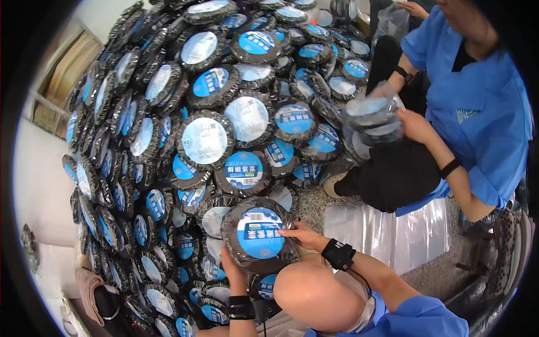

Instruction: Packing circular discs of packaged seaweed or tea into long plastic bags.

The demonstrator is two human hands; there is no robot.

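A round, dark cake of what looks like dried seaweed (236, 219) is held between my hands, wrapped in clear film with a blue and white label facing up. My left hand (234, 269) grips its lower left rim. At the right rim is my right hand (309, 236), one finger reaching onto the label; the fingers beneath are hidden. Just beyond the held cake, more wrapped cakes (243, 170) lie in a large heap, some label up and some showing a paler printed side (205, 141). My bare knee (318, 295) is close below the held cake.
To the right a co-worker in a blue shirt (476, 97) holds a clear plastic bag (372, 116) with wrapped cakes inside. Flat clear plastic bags (387, 236) lie on the speckled floor (307, 206). A shelf with stacked flat material (67, 63) stands at the left wall.
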